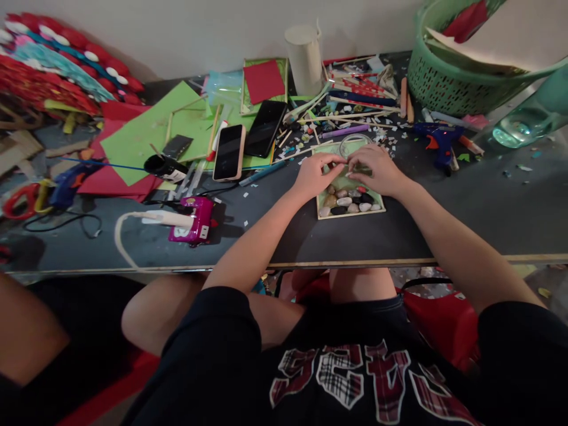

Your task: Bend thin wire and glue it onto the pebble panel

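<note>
A shallow green tray with a pale stick rim (pixel 352 215) lies on the table in front of me. Smooth pebbles (pixel 344 202) in white, black, grey and brown fill its near part. My left hand (pixel 317 173) hovers over the far part, thumb and index finger pinched together. Opposite it, my right hand (pixel 376 170) also has its fingertips closed, close to the left ones. What the fingertips hold, if anything, is too small to make out. Just behind the hands is a clear round rim (pixel 355 139), partly covered by them.
Two phones (pixel 229 152), a purple plug adapter (pixel 191 220) and green paper (pixel 133 139) lie to the left. Paper scraps and sticks litter the back, near a white cylinder (pixel 304 59). Rightward are a blue glue gun (pixel 439 142), a green basket (pixel 448 83) and a clear bottle (pixel 528 115).
</note>
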A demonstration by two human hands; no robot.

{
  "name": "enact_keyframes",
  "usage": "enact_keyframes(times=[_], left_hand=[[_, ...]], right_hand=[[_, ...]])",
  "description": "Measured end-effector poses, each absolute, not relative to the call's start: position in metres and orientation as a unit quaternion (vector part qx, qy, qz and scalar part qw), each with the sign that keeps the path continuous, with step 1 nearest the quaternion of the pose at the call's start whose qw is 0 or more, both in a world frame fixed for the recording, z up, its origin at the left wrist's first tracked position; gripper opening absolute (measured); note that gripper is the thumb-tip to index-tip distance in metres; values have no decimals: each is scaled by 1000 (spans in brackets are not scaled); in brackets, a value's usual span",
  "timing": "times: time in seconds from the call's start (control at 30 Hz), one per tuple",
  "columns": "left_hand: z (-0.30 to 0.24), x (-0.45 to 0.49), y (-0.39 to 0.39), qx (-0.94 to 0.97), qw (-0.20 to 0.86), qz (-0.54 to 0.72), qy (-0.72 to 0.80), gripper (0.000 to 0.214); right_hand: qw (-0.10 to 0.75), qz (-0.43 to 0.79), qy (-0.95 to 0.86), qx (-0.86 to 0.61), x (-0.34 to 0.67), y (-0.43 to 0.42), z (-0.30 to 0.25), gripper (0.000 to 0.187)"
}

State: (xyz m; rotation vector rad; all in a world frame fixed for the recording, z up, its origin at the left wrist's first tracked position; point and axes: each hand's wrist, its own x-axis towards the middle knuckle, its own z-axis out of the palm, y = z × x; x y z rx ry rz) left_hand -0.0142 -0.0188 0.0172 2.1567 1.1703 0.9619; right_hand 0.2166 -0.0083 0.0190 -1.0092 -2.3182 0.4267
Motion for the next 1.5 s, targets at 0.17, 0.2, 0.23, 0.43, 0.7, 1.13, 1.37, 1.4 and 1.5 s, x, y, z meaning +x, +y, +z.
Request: enact_keyframes(times=[0.17, 0.2, 0.23, 0.43, 0.7, 1.13, 1.37, 1.4, 1.5], left_hand=[[14, -13, -21, 774, 292, 380, 414, 38], [13, -13, -21, 777, 290, 383, 407, 39], [13, -13, -21, 780, 286, 385, 402, 41], [12, -13, -18, 771, 291, 406, 396, 40], [9, -14, -15, 769, 277, 406, 409, 40], [5, -14, -12, 803, 224, 400, 380, 51], [2, -15, -10, 801, 211, 418, 373, 56], [2, -15, -11, 799, 213, 417, 377, 56], [2, -15, -12, 787, 232, 427, 380, 53]], right_hand=[[358, 175, -829, -392, 211, -16, 29, 21], [368, 181, -824, -391, 210, -17, 30, 25], [378, 188, -818, -391, 209, -19, 30, 30], [419, 257, -770, -406, 204, -21, 29, 40], [470, 266, -737, -407, 202, -23, 29, 40], [478, 251, -763, -354, 198, -21, 27, 48], [482, 265, -762, -343, 197, -15, 21, 54], [486, 259, -758, -349, 198, -14, 21, 56], [513, 193, -728, -411, 204, -12, 22, 56]])
